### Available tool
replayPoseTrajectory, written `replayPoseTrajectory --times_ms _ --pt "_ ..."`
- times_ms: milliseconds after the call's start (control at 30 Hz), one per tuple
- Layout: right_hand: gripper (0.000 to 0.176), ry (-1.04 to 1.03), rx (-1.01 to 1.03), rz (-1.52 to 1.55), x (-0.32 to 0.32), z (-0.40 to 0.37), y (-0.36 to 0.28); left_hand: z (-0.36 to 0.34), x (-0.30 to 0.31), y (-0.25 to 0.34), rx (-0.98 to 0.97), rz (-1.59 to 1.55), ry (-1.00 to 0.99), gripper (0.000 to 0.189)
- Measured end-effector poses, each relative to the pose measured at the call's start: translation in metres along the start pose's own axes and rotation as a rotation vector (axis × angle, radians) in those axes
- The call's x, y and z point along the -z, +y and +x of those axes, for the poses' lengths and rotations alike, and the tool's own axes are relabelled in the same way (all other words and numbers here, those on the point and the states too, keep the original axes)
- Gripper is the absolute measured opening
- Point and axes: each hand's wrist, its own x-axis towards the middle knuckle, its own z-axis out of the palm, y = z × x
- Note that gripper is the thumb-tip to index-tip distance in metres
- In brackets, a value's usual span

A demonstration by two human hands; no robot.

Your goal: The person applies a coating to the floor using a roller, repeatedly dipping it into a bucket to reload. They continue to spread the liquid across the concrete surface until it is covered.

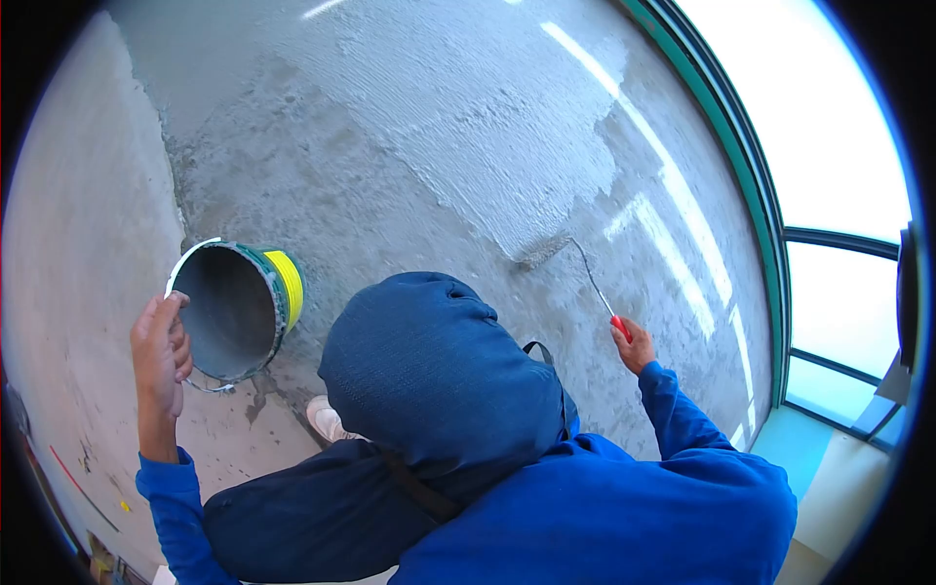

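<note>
My left hand [161,353] is closed round the white handle of a dark bucket [229,312] with a yellow band on its outside. The bucket is tilted so that its opening faces me, and its inside looks grey. In my right hand [634,346] is the red grip of a paint roller [546,251], whose thin metal rod reaches forward to the roller head. That head rests on the grey floor [409,229], at the near edge of a wet, lighter grey coated patch [478,127].
A pale wall [88,253] runs along the left. Along the right side stands a green-framed window [746,146] with bright glass. My shoe [325,419] is on the floor near the bucket. Small bits of debris lie at the lower left.
</note>
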Motion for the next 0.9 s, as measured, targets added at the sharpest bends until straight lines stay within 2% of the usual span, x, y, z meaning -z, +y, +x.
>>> replayPoseTrajectory --times_ms 133,267,500,633,733,833,900 --pt "0.033 -0.045 0.060 -0.042 -0.007 0.023 -0.009 0.000 0.001 0.000 -0.004 0.007 -0.004 0.020" --pt "0.033 -0.011 0.237 -0.025 -0.032 0.079 -0.063 -0.001 0.000 0.001 0.012 -0.007 -0.010 0.020" --pt "0.031 0.129 0.379 0.026 -0.084 0.174 -0.203 0.000 0.004 0.001 0.010 -0.032 -0.023 0.019" --pt "0.030 0.099 0.525 0.038 -0.091 0.250 -0.284 0.001 0.004 0.001 0.006 -0.022 -0.005 0.019" --pt "0.033 0.096 0.563 -0.034 -0.085 0.301 -0.335 0.000 0.006 -0.002 -0.001 -0.017 -0.013 0.020" --pt "0.035 0.056 0.531 -0.084 -0.070 0.320 -0.344 0.002 0.008 -0.003 0.013 -0.002 -0.011 0.021" --pt "0.036 0.024 0.511 -0.131 -0.062 0.309 -0.311 0.000 0.006 -0.002 0.021 -0.013 -0.020 0.021"
